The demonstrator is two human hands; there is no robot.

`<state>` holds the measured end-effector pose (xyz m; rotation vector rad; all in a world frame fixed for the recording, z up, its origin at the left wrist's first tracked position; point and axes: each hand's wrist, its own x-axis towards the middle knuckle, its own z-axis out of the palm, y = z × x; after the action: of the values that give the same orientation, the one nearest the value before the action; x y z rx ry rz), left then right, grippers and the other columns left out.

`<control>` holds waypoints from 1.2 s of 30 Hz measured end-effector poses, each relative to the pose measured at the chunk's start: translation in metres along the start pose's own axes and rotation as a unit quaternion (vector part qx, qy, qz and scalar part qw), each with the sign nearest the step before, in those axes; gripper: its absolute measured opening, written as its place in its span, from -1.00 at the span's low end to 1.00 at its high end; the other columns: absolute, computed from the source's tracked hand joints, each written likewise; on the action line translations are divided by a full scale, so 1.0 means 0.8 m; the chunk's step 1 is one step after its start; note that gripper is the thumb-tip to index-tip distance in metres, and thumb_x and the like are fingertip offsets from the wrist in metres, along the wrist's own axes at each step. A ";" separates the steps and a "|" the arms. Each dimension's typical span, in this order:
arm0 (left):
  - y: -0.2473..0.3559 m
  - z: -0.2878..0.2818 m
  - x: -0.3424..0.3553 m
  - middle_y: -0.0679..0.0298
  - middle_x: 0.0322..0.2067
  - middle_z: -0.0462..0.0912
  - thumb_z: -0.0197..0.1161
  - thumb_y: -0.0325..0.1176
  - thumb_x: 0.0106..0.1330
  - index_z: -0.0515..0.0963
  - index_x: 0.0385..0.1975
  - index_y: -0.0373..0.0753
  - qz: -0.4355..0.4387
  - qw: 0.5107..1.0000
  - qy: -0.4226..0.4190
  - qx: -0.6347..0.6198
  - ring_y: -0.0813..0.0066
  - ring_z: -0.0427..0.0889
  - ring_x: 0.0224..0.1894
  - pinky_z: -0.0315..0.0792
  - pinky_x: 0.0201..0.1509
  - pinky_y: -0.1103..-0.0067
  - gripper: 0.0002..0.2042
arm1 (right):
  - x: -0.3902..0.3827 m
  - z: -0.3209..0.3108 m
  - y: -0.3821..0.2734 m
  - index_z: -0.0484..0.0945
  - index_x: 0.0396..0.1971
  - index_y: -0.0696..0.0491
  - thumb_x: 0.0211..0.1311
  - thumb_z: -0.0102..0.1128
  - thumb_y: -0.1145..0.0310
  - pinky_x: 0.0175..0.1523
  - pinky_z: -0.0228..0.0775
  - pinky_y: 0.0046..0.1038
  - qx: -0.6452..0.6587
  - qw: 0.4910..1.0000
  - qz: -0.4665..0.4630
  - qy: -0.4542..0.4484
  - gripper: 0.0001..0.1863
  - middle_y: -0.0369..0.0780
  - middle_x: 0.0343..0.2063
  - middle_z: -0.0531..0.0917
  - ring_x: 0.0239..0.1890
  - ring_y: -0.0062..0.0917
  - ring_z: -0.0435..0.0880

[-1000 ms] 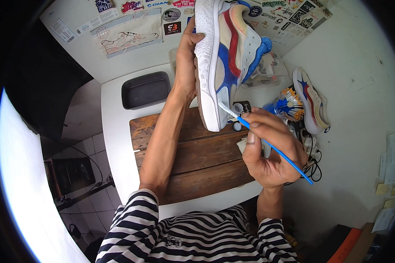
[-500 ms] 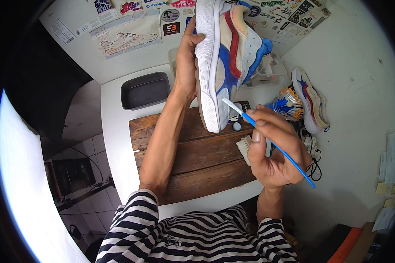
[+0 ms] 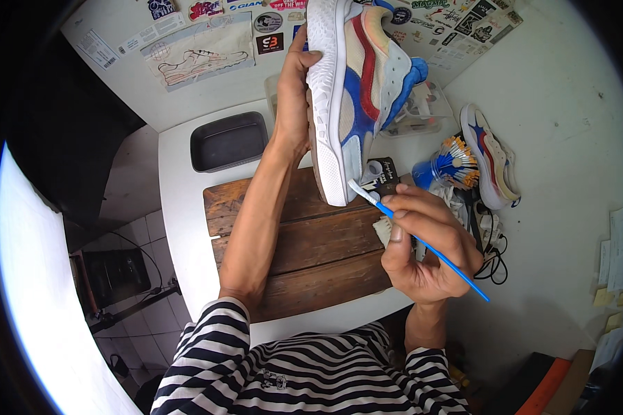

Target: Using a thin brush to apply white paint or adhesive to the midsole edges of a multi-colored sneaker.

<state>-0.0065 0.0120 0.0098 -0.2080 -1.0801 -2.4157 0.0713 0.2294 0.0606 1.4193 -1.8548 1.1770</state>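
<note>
A multicolour sneaker (image 3: pixel 367 83) with white sole, blue, red and cream panels is held upright above the wooden board (image 3: pixel 298 249), toe end toward me. My left hand (image 3: pixel 298 104) grips it from the sole side. My right hand (image 3: pixel 432 245) holds a blue paintbrush (image 3: pixel 436 252), its white bristles at the pale panel near the shoe's lower end. A light-bristled scrub brush (image 3: pixel 383 232) and small paint containers lie partly hidden behind my right hand.
A dark grey tray (image 3: pixel 228 142) stands at the back left of the white table (image 3: pixel 180 207). At the right are a blue cup of brushes (image 3: pixel 429 173), a second sneaker (image 3: pixel 491 155) and cables. A clear plastic box (image 3: pixel 422 111) sits behind the shoe; a stickered board (image 3: pixel 104 62) stands behind.
My right hand and the brush tip have moved down along the pale panel since half a second ago. My left hand and the shoe are nearly still.
</note>
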 end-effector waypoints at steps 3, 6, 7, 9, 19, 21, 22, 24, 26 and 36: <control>0.000 0.002 -0.002 0.04 0.12 0.52 -0.04 -0.15 0.33 -0.01 0.50 -0.23 -0.006 1.000 0.012 -0.004 0.36 0.65 0.04 0.59 0.09 0.48 -0.27 | 0.003 0.001 0.001 0.57 -0.28 0.21 0.10 0.26 0.64 -0.12 0.72 -0.30 0.002 0.999 0.008 0.034 -0.84 -0.07 -0.38 0.74 -0.29 -0.25 0.79; -0.003 -0.001 0.000 0.04 0.12 0.52 -0.04 -0.14 0.32 -0.02 0.51 -0.24 -0.001 1.000 -0.003 -0.002 0.36 0.65 0.03 0.58 0.09 0.48 -0.26 | 0.011 0.009 0.007 0.57 -0.26 0.21 0.11 0.27 0.64 -0.12 0.72 -0.30 -0.019 0.998 -0.005 0.060 -0.83 -0.07 -0.37 0.74 -0.29 -0.24 0.79; -0.004 -0.001 0.000 0.04 0.12 0.52 -0.04 -0.14 0.32 -0.02 0.51 -0.24 -0.001 1.000 -0.002 -0.001 0.36 0.65 0.03 0.58 0.09 0.48 -0.26 | 0.012 0.013 0.010 0.57 -0.26 0.21 0.12 0.27 0.63 -0.12 0.72 -0.31 -0.017 0.998 -0.009 0.065 -0.83 -0.07 -0.37 0.74 -0.29 -0.24 0.79; -0.004 0.001 -0.001 0.04 0.12 0.52 -0.04 -0.15 0.32 -0.02 0.51 -0.24 -0.001 1.000 0.002 -0.011 0.36 0.65 0.03 0.58 0.09 0.49 -0.26 | 0.011 0.015 0.012 0.57 -0.26 0.21 0.12 0.28 0.63 -0.12 0.72 -0.31 -0.016 0.997 -0.013 0.070 -0.83 -0.07 -0.37 0.74 -0.28 -0.24 0.79; 0.000 -0.001 0.000 0.04 0.14 0.50 -0.06 -0.17 0.33 -0.02 0.51 -0.24 -0.002 1.000 0.005 0.010 0.36 0.64 0.04 0.57 0.11 0.49 -0.27 | 0.000 0.004 -0.004 0.50 -0.26 0.30 0.21 0.17 0.63 -0.06 0.71 -0.20 -0.005 1.000 0.000 0.010 -0.88 0.05 -0.38 0.72 -0.29 -0.21 0.78; -0.001 0.000 0.000 0.03 0.14 0.50 -0.06 -0.17 0.33 -0.02 0.50 -0.25 0.002 1.000 0.011 0.005 0.35 0.64 0.04 0.57 0.12 0.48 -0.27 | 0.001 0.001 -0.005 0.50 -0.26 0.30 0.21 0.17 0.63 -0.06 0.71 -0.21 -0.006 1.000 0.003 0.004 -0.88 0.05 -0.38 0.72 -0.29 -0.21 0.78; -0.001 0.001 0.000 0.03 0.14 0.50 -0.06 -0.17 0.33 -0.02 0.50 -0.25 0.002 1.000 0.011 0.005 0.35 0.64 0.04 0.57 0.12 0.48 -0.27 | 0.002 0.000 -0.005 0.50 -0.26 0.30 0.22 0.17 0.63 -0.06 0.71 -0.21 -0.003 1.000 0.001 0.007 -0.88 0.05 -0.38 0.72 -0.29 -0.21 0.78; 0.000 0.002 -0.003 0.02 0.15 0.49 -0.06 -0.16 0.33 -0.03 0.51 -0.24 -0.005 1.000 0.009 0.007 0.33 0.64 0.04 0.57 0.12 0.47 -0.27 | 0.003 -0.001 -0.005 0.50 -0.25 0.30 0.22 0.17 0.62 -0.05 0.71 -0.20 -0.001 1.000 0.000 0.010 -0.88 0.05 -0.38 0.72 -0.28 -0.20 0.78; -0.002 0.003 -0.003 0.03 0.14 0.51 -0.07 -0.17 0.33 0.00 0.50 -0.25 -0.012 1.000 0.011 -0.008 0.34 0.64 0.04 0.57 0.12 0.47 -0.29 | 0.006 0.002 -0.001 0.49 -0.23 0.30 0.24 0.17 0.61 -0.05 0.71 -0.19 -0.021 0.999 -0.005 0.034 -0.87 0.07 -0.37 0.72 -0.27 -0.18 0.78; 0.006 0.002 -0.004 0.11 0.07 0.58 -0.08 -0.23 0.34 0.16 0.44 -0.25 -0.038 0.998 0.029 -0.033 0.42 0.65 0.00 0.56 0.12 0.50 -0.37 | -0.006 0.003 -0.007 0.48 -0.25 0.30 0.26 0.18 0.59 -0.04 0.71 -0.18 0.003 1.000 0.008 0.014 -0.88 0.08 -0.36 0.72 -0.28 -0.17 0.78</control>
<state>-0.0016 0.0112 0.0131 -0.1196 -1.0019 -2.5114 0.0781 0.2291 0.0569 1.3857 -1.8492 1.2045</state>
